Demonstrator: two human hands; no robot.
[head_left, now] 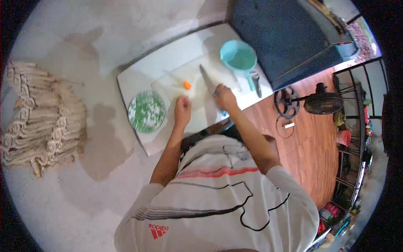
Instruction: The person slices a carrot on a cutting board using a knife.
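Observation:
My right hand (226,98) is wrapped round the handle of a knife (207,78), whose long blade points away over a pale cutting board (174,80). A small orange piece (187,85), perhaps carrot, lies on the board to the left of the blade. Just below that piece, my left hand (182,110) rests with its fingers curled together; whether anything is between them is hidden. To its left stands a round green-and-white patterned plate (146,111).
A teal handled bowl (238,55) stands at the table's far right, with a dark-handled utensil (257,84) beside it. The white table (145,71) meets a wall behind. A dark blue panel (279,35) and black fan (323,103) are to the right.

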